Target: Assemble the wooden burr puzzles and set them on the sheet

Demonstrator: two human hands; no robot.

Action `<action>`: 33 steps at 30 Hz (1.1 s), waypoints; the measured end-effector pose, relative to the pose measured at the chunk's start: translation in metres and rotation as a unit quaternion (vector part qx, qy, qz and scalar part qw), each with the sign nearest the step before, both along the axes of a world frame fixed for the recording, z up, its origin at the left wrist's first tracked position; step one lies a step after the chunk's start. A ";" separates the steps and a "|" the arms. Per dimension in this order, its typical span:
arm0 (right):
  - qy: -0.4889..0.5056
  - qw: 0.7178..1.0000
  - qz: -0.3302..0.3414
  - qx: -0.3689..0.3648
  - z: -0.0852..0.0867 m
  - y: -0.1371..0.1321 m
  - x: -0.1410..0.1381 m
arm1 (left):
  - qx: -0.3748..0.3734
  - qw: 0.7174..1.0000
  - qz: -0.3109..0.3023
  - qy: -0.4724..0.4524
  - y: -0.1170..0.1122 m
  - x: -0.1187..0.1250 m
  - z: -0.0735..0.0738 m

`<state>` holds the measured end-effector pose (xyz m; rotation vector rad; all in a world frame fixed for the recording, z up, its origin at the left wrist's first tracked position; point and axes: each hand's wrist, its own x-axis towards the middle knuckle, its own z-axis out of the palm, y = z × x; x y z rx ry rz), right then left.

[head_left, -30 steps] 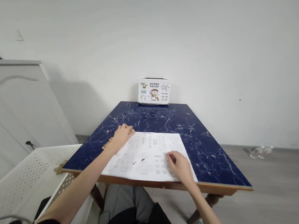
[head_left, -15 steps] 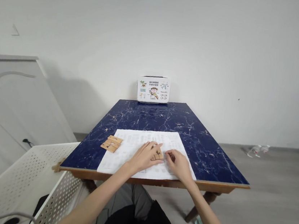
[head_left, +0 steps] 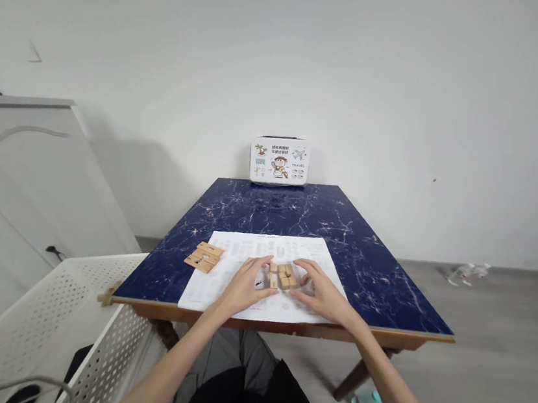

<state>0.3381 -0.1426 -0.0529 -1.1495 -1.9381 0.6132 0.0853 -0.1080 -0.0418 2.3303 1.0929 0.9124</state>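
A small group of notched wooden blocks [head_left: 286, 277] lies on a white printed sheet [head_left: 223, 294], between my two hands. My left hand [head_left: 245, 285] curves around the left side, its thumb and index finger at the near and far ends of a narrow wooden block [head_left: 273, 276]. From the right, my right hand [head_left: 321, 293] holds the wider part of the group, thumb at the near edge and index finger at the far edge. A small dark mark shows inside the curve of my left hand; I cannot tell what it is.
More flat wooden pieces [head_left: 204, 257] lie at the sheet's left edge on the blue marbled table [head_left: 268, 211]. A white printed case [head_left: 280, 161] stands at the back against the wall. Left of the table are a white perforated basket [head_left: 104, 345] and a white cabinet [head_left: 29, 198].
My left hand has drawn back to the left, uncovering the blocks. My right hand has opened from a curled shape and moved onto their right side. The view has shifted slightly.
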 end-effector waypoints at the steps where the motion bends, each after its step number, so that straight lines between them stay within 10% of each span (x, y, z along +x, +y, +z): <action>1: -0.005 1.000 0.023 -0.010 0.003 0.002 0.001 | -0.003 1.000 0.002 -0.016 -0.002 -0.002 0.001; 9: -0.095 0.994 0.015 -0.051 0.016 0.026 0.004 | -0.035 0.994 0.009 -0.106 -0.009 -0.014 0.005; 13: 0.012 0.998 -0.048 -0.027 0.013 0.015 0.000 | -0.069 0.988 0.006 -0.138 -0.009 -0.018 -0.001; 22: 0.224 0.973 0.031 -0.044 0.001 -0.012 -0.053 | -0.107 0.981 0.012 -0.159 -0.011 -0.020 0.000; 33: 0.119 0.992 -0.018 0.033 -0.005 0.000 -0.054 | -0.141 0.974 0.038 -0.175 -0.005 -0.021 -0.006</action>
